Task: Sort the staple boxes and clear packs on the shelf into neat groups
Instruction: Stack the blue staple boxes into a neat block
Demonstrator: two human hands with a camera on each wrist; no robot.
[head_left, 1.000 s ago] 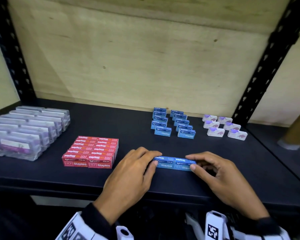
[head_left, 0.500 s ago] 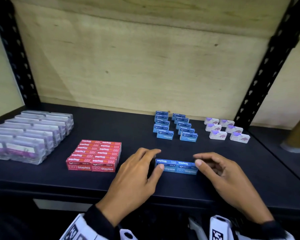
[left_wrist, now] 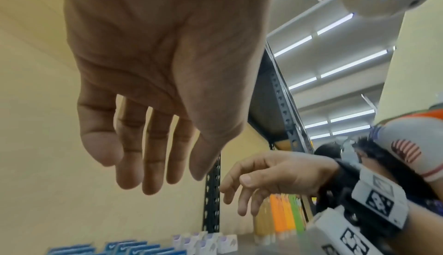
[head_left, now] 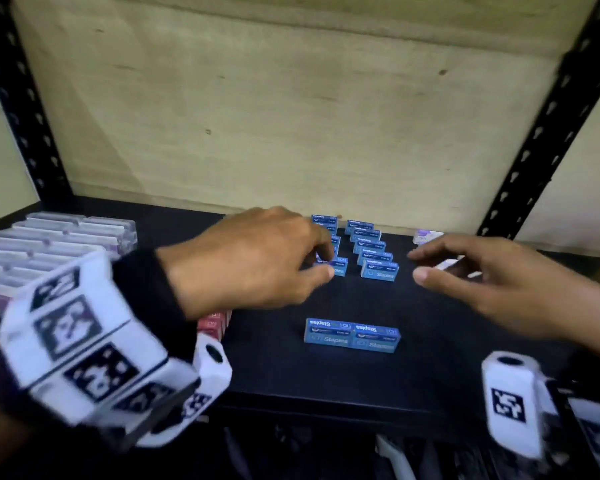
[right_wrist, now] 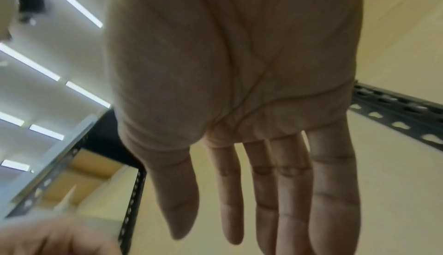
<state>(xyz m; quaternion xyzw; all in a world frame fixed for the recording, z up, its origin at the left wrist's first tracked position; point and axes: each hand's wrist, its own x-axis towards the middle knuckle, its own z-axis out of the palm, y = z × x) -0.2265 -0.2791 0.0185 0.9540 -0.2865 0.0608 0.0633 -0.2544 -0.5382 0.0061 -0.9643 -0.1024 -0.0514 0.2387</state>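
Note:
Two blue staple boxes (head_left: 352,336) lie side by side near the shelf's front edge, with no hand on them. My left hand (head_left: 326,263) hovers over the left column of the blue box group (head_left: 374,258) at the back. In the left wrist view its fingers (left_wrist: 153,164) hang relaxed and hold nothing. My right hand (head_left: 418,265) reaches over the white and purple packs (head_left: 426,235), mostly covering them. Its palm and straight fingers (right_wrist: 282,192) are empty in the right wrist view.
Rows of clear packs (head_left: 49,244) fill the shelf's left end. The red staple boxes (head_left: 215,322) are mostly hidden behind my left wrist. Black shelf posts (head_left: 548,133) stand at both sides, with a wooden back panel (head_left: 257,116) behind.
Both hands have let go of the front pair of blue boxes and moved up and back toward the rear groups. The pair stays near the front edge.

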